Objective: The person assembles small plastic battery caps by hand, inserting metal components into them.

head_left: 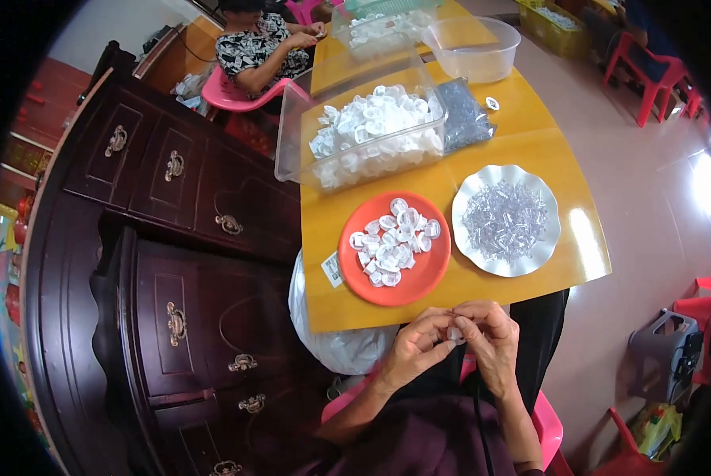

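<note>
A: From the head camera, where does the small clear plastic piece (455,334) sit?

B: Between both hands, pinched. The left hand (413,349) closes on it from one side, the right hand (492,343) from the other, fingertips meeting just below the tabletop (530,143) edge.

A: And the supply?

B: Just ahead of the left hand lies the orange plate (428,274) of clear caps; the white scalloped plate (547,208) of small clear tubes lies ahead of the right.

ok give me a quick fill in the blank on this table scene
1. The white caps lie on the ____ plate.
2. The clear tubes lie on the ____ scalloped plate.
3. Both hands, left hand and right hand, pinch one small ____ part.
4. The clear bin stands on the ____ table.

Missing: orange; white; white; yellow
</note>
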Available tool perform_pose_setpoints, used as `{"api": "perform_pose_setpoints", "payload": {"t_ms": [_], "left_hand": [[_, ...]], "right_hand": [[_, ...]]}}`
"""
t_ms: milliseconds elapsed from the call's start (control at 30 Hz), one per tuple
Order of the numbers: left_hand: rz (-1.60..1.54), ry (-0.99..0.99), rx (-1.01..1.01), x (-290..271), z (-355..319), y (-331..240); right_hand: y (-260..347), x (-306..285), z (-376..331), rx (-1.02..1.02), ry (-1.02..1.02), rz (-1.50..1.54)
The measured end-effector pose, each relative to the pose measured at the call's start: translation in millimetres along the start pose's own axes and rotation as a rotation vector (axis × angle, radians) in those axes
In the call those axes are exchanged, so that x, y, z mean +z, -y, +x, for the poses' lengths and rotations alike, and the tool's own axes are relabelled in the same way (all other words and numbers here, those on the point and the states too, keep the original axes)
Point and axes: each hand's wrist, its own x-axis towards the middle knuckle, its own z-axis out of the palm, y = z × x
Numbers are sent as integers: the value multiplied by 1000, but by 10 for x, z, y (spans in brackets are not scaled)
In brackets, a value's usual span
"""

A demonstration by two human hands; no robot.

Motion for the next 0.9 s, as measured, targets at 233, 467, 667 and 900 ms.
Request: {"api": "perform_pose_setpoints", "payload": {"t_ms": [233,467,667,900], "left_hand": [[-192,-95,-21,82,45,-36],[-222,-120,28,51,23,-99],[-264,-176,1,-21,40,10],[-183,-164,38,17,106,-168]], "right_hand": [[65,19,-79,39,-68,132],[130,7,-171,-28,-9,43],[29,52,-171,36,-31,32],[104,121,-49,59,-55,116]]}}
